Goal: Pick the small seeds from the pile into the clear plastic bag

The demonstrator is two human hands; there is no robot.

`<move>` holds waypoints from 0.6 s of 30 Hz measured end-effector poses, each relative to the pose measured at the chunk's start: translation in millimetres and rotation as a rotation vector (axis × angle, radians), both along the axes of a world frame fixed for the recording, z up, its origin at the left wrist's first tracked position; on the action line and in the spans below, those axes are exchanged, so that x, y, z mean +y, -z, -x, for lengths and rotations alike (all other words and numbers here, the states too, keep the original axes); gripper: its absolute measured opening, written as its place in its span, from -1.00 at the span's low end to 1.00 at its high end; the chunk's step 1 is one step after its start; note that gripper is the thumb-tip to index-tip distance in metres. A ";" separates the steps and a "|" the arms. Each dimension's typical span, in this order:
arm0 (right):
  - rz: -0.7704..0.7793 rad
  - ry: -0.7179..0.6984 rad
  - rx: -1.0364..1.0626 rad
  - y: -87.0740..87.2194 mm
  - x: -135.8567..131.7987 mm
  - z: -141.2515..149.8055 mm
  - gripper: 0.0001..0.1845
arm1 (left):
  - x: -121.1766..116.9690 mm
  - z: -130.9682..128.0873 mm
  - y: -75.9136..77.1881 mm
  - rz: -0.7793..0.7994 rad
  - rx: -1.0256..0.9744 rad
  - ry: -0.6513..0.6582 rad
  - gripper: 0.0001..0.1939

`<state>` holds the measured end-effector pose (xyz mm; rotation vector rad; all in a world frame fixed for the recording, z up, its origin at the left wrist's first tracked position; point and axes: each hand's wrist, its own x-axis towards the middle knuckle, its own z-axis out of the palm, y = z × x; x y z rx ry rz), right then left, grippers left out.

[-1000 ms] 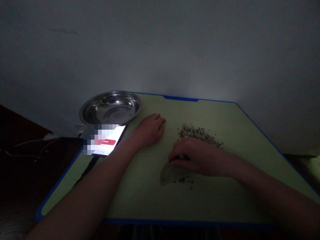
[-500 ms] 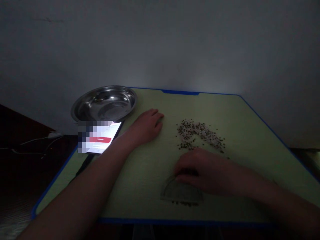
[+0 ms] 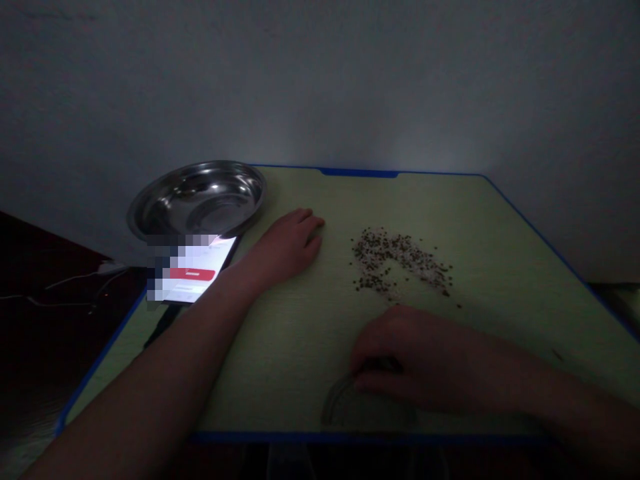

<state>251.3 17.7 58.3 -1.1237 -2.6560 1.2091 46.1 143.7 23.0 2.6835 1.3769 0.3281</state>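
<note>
My right hand (image 3: 395, 350) is closed on a clear, half-round protractor (image 3: 350, 403), which lies along the front edge of the table. Its straight side is toward me, and part of it is hidden under the hand. Just beyond the hand, a loose pile of mixed white and dark grains (image 3: 395, 257) is spread in a curved shape. My left hand (image 3: 295, 243) rests on the tabletop left of the pile, fingers stretched out, holding nothing.
A shiny steel basin (image 3: 215, 207) stands at the back left of the blue-edged green table (image 3: 440, 200). A lit phone (image 3: 200, 273) lies beside my left forearm. A grey wall (image 3: 320, 87) rises behind, and white cables (image 3: 70, 283) trail at the far left.
My right hand has drawn the protractor toward me, to the front edge. Dark grains lying along its straight side are no longer visible. My left hand stays in place; the view has shifted slightly.
</note>
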 end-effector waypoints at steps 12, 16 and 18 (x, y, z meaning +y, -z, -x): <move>0.050 0.047 0.074 -13.7 1.6 -8.8 -0.85 | 0.9 1.1 0.2 0.000 -0.004 0.003 -0.55; -0.098 0.256 0.147 -25.2 23.8 -41.5 -0.80 | 2.3 2.2 0.6 -0.015 -0.008 0.007 -0.55; -0.159 0.480 0.210 -32.5 37.3 -63.3 -0.76 | 3.3 2.4 0.1 -0.011 -0.003 0.008 -0.55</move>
